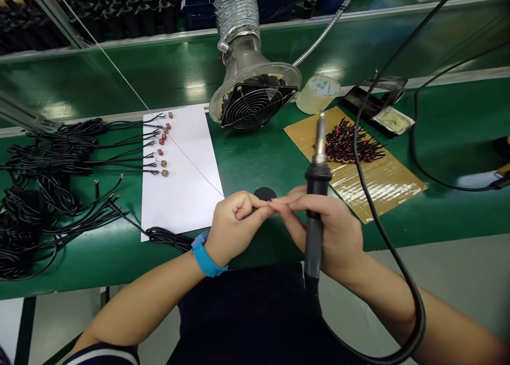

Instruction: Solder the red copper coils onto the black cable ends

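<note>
1 head-worn view looks forward and steeply down, at arm's reach, over the hands and green desk.

Glossy green table, matt white paper, shiny metallic duct, smooth black plastic-looking iron handle.

Pic's pretty bright overall, light seems to come from above, w/ whitish glare spots on the green desk + shiny streaks across the brown cardboard sheet. White paper is nearly blown out. Soldering iron looks a bit soft, bg up top is darker. Wide-angle lens bends stuff near the edges, fine detail btwn the hands is hard to read tbh.
</note>
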Demonstrator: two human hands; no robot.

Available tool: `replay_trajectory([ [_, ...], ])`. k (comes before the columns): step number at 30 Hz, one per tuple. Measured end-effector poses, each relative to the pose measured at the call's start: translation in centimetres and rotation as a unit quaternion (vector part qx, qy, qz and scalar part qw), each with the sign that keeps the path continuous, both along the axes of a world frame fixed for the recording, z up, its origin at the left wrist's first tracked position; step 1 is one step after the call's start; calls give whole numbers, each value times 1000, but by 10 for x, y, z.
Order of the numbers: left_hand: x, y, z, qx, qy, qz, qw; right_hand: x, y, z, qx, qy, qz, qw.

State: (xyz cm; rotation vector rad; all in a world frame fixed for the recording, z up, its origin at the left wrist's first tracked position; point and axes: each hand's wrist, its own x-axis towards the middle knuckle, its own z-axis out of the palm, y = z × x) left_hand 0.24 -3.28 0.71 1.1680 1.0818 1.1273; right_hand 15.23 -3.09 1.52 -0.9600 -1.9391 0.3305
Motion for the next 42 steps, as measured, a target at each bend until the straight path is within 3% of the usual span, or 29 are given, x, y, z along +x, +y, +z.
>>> replay_trajectory([
  [4, 1, 4, 5, -76, -172, -28, 982, -7, 1, 6, 50, 86, -18, 995],
  [8, -2, 8, 7, -90, -210, -47, 973, -7, 1, 5, 52, 102, -7, 993],
  [13, -5, 7, 8, -66, -153, -46, 985, -2, 3, 10, -6, 111, -3, 994],
  [17, -4, 5, 7, -2, -29, -47, 998, 2, 6, 19, -94, 35, -33, 994],
  [21, -8, 5, 7, 94, 145, -46, 984, 9, 7, 22, -121, 13, -22, 992],
  [23, -11, 6, 6, 98, 185, -68, 976, 11, 4, 20, -153, 47, -31, 987],
  [27, -15, 6, -1, 40, 114, -118, 986, 9, -5, 12, -213, 112, -26, 970],
  [30, -14, 6, -3, 12, 101, -86, 991, 3, -8, 7, -222, 137, -42, 964],
  [36, -9, 9, 2, 106, 125, -24, 986, -3, -4, 2, -200, 198, -44, 959],
  [42, -10, 13, 1, 9, 25, -4, 1000, -5, -4, 0, -181, 241, -37, 953],
])
